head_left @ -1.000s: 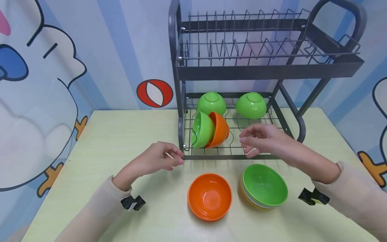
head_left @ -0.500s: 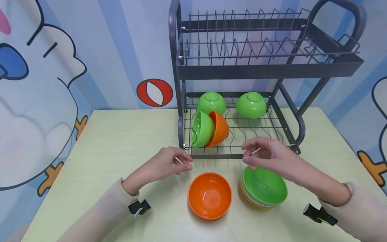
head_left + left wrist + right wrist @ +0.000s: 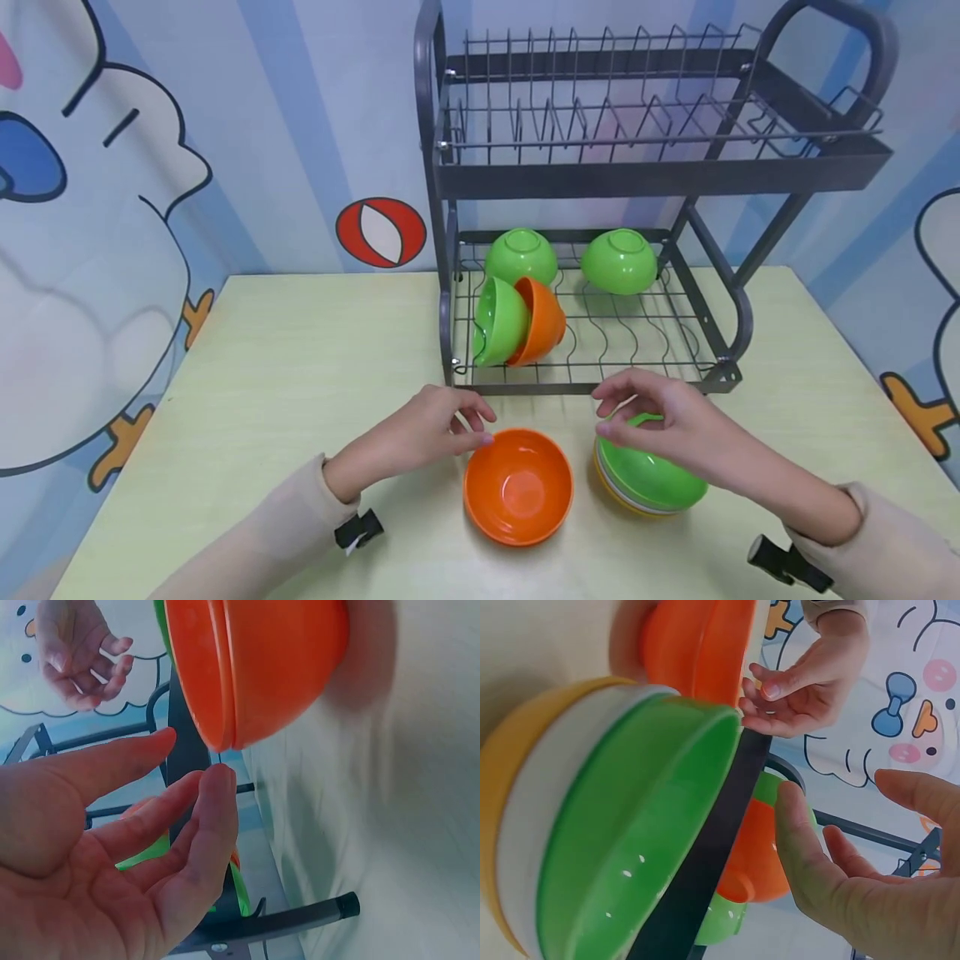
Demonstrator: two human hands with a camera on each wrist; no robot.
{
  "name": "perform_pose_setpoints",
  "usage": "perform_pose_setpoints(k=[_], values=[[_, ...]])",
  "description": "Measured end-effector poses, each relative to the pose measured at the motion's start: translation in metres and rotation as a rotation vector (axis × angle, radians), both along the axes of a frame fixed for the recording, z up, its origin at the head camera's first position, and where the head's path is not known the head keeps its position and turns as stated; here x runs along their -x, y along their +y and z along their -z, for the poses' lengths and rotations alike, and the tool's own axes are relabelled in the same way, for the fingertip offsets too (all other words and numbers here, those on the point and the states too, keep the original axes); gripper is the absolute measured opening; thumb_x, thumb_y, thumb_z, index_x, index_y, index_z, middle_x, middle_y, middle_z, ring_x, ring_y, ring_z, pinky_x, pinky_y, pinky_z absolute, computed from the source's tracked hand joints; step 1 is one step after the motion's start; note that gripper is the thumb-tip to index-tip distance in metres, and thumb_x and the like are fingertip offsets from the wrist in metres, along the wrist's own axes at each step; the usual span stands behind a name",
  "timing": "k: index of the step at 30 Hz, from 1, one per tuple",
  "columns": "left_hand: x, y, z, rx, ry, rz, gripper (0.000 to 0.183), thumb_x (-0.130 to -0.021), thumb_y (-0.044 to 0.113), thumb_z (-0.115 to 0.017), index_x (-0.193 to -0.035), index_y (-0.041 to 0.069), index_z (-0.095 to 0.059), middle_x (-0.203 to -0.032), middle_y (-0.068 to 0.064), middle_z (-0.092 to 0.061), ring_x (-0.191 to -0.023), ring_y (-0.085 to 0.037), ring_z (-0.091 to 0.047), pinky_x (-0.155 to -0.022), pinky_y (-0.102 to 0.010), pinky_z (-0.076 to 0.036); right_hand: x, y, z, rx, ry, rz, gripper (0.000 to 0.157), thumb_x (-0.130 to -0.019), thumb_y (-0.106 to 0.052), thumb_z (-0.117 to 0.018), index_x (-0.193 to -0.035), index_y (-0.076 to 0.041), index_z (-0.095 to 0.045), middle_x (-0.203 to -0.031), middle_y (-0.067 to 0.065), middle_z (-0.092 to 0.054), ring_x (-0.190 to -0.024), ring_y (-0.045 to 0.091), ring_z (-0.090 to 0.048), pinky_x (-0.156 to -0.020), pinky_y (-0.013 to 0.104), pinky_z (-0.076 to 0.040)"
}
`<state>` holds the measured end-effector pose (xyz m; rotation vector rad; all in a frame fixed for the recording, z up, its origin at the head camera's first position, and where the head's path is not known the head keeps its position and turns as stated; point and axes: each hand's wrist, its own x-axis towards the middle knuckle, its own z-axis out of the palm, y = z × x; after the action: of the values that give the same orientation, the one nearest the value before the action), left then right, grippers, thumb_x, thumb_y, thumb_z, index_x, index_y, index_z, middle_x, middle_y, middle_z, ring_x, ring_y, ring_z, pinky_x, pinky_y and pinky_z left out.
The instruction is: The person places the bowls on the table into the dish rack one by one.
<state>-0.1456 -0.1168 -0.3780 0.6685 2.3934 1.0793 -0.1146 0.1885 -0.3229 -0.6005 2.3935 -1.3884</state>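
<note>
My left hand [image 3: 435,429] hovers at the upper left rim of an orange bowl [image 3: 519,492], thumb and fingers loosely bent with nothing between them. In the left wrist view, the orange bowl [image 3: 277,667] stands just beyond those fingertips. My right hand [image 3: 660,417] hangs over the back of a nested stack, its fingers relaxed and holding nothing. A green bowl [image 3: 656,475] tops that stack. From the right wrist view, a white bowl [image 3: 525,810] and a yellow bowl [image 3: 502,757] show beneath the green one.
A dark two-tier dish rack [image 3: 660,179] stands behind the bowls. On its lower tier, a green bowl [image 3: 498,323] and an orange bowl [image 3: 546,325] lean together at the left. Behind them, two green bowls [image 3: 618,262] sit upside down. A patterned wall [image 3: 300,167] backs the table [image 3: 337,333].
Both hands have come down toward the front of the table. The left has moved right to the orange bowl; the right has left the rack's front for the stack. The bowls stay put.
</note>
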Motion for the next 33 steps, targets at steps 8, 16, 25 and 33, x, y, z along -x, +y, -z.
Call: perform_pose_setpoints(k=[8,16,25,33], values=[[-0.005,0.006,0.004,0.045,0.055,0.037,0.020,-0.092,0.010,-0.073,-0.111,0.005,-0.069,-0.087,0.002,-0.067,-0.074,-0.017,-0.061,-0.064,-0.024,-0.055,-0.001,-0.002,0.008,-0.024,-0.005,0.001,0.037,-0.092,-0.018,-0.074,-0.121,0.000,-0.060,-0.106,0.005,-0.066,-0.096,0.019,-0.065,-0.084,0.027,-0.057],[-0.008,0.010,0.007,0.067,0.128,0.024,0.015,-0.089,0.007,-0.075,-0.102,0.005,-0.069,-0.080,0.003,-0.064,-0.070,-0.014,-0.058,-0.059,-0.022,-0.053,0.000,-0.005,0.008,-0.040,0.008,-0.017,0.037,-0.092,-0.020,-0.073,-0.121,0.000,-0.060,-0.106,0.004,-0.065,-0.096,0.018,-0.065,-0.084,0.028,-0.057],[-0.009,0.014,0.009,0.119,0.186,0.021,0.009,-0.089,0.003,-0.074,-0.095,0.006,-0.067,-0.076,0.003,-0.060,-0.067,-0.012,-0.055,-0.058,-0.020,-0.051,0.000,-0.007,0.008,-0.032,-0.002,-0.026,0.039,-0.092,-0.019,-0.073,-0.122,0.002,-0.059,-0.108,0.006,-0.064,-0.097,0.019,-0.065,-0.083,0.030,-0.057],[-0.009,0.014,0.007,0.124,0.182,0.021,0.005,-0.092,0.003,-0.070,-0.097,0.005,-0.070,-0.075,0.004,-0.062,-0.064,-0.010,-0.056,-0.057,-0.019,-0.052,0.002,-0.007,0.009,-0.043,-0.002,-0.016,0.040,-0.092,-0.020,-0.074,-0.122,0.002,-0.059,-0.109,0.007,-0.064,-0.097,0.018,-0.065,-0.082,0.027,-0.057]])
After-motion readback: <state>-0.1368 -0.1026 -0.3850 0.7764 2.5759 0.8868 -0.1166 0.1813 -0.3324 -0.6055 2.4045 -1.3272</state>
